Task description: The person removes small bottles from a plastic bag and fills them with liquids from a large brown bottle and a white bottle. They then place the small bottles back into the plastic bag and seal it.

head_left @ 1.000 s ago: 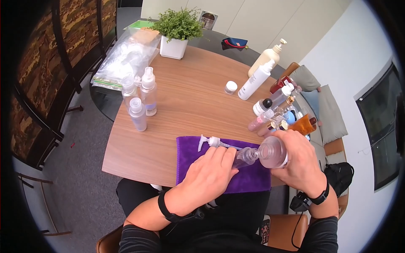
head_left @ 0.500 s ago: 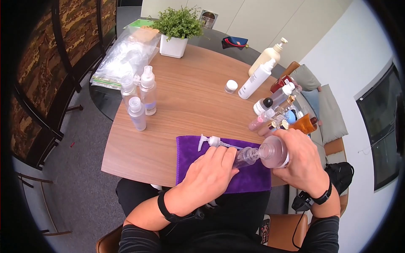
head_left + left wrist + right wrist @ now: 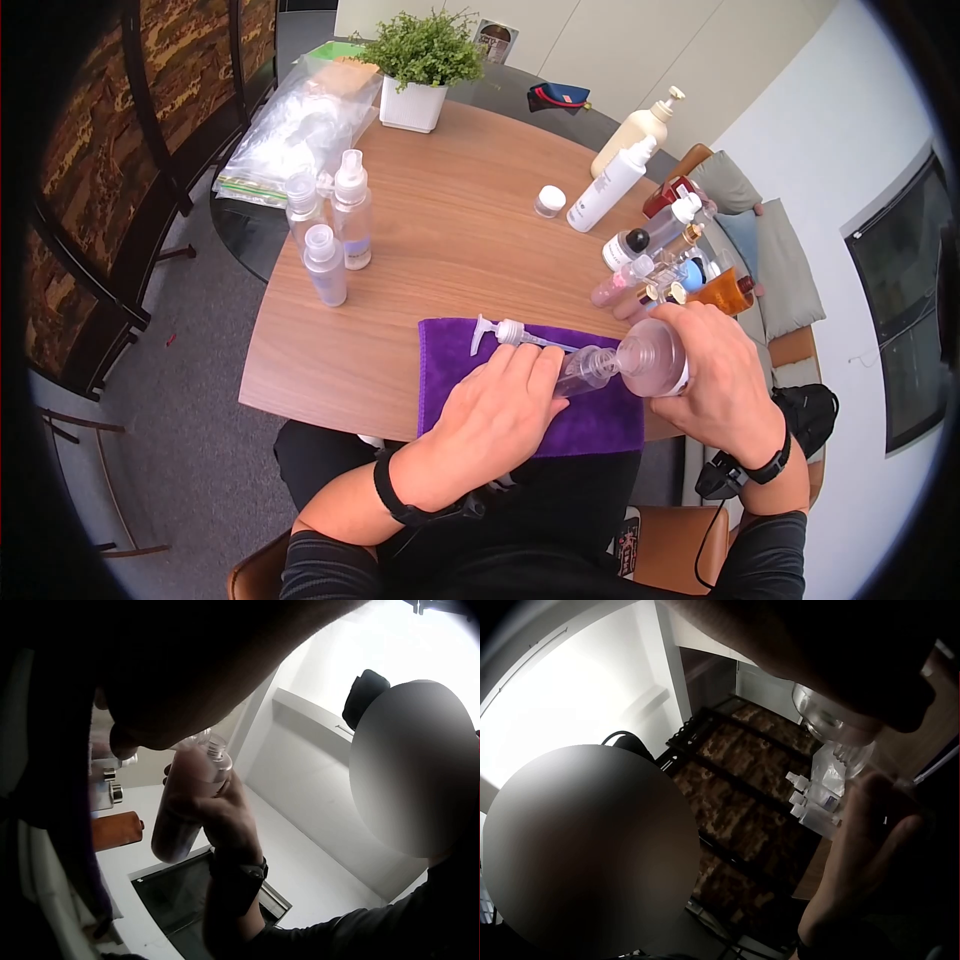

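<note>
My left hand (image 3: 497, 400) grips a small clear bottle (image 3: 584, 372) over the purple towel (image 3: 438, 375). The small bottle has no cap and leans to the right. My right hand (image 3: 728, 380) holds a larger clear bottle (image 3: 655, 362) with pinkish liquid, tipped so that its neck meets the small bottle's open mouth. In the left wrist view, fingers wrap around the side of the larger bottle (image 3: 178, 814). Behind my left fingers, a clear pump top (image 3: 509, 332) with its thin tube lies on the towel.
Several clear bottles (image 3: 327, 265) stand at the table's left. Crowded along the right are cosmetic bottles, including an amber one (image 3: 722, 292) and a white one (image 3: 611, 187), plus a small jar (image 3: 549, 201). At the back are a potted plant (image 3: 413, 105) and a plastic bag (image 3: 300, 125).
Both hands keep their grip, and the two bottle necks stay together. The larger bottle and my right hand have shifted very slightly right. Nothing else has been picked up or put down.
</note>
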A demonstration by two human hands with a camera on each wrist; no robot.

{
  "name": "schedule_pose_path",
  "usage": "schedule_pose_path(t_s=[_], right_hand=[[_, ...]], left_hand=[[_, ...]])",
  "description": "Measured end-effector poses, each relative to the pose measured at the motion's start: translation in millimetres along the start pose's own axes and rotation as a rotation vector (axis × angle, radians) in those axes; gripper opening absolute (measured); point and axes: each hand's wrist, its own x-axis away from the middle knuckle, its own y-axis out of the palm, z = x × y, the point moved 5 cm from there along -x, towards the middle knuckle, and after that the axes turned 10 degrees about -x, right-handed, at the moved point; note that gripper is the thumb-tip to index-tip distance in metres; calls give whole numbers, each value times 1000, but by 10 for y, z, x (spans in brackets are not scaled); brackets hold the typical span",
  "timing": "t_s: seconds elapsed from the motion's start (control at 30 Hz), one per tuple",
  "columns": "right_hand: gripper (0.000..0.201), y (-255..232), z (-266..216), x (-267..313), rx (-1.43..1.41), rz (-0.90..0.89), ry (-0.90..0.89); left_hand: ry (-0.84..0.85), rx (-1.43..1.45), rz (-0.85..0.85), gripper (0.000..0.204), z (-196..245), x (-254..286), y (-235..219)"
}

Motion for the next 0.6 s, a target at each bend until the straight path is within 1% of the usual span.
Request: schedule_pose_path(t_s=[0.3,0.6], right_hand=[[78,-9,-9,-4,14,-16,13],[76,-18,-12,-8,18,-10,-8]], left_hand=[[10,-4,5,58,-3,-1,2],[2,-9,-13,59,-2,3,8]])
